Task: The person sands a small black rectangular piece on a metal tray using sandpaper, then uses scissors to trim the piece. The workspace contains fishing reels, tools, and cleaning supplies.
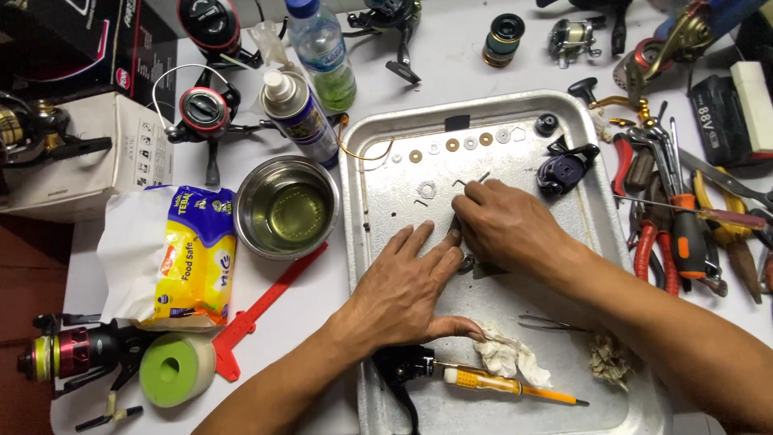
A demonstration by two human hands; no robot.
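Mid-tray (515, 105), left hand (403, 282) flat and open, right hand (503, 229) pinching a small part, rims well apart.

1. We see our left hand (407, 282) and right hand (503, 229) touching at the centre of the dented aluminium tray (588, 161).
2. Small round metal washers (452, 145) line the tray at 12 o'clock.
3. The round steel bowl (286, 207) sits outside at 9 o'clock.
4. The yellow-handled screwdriver (515, 388) lies at 6 o'clock.
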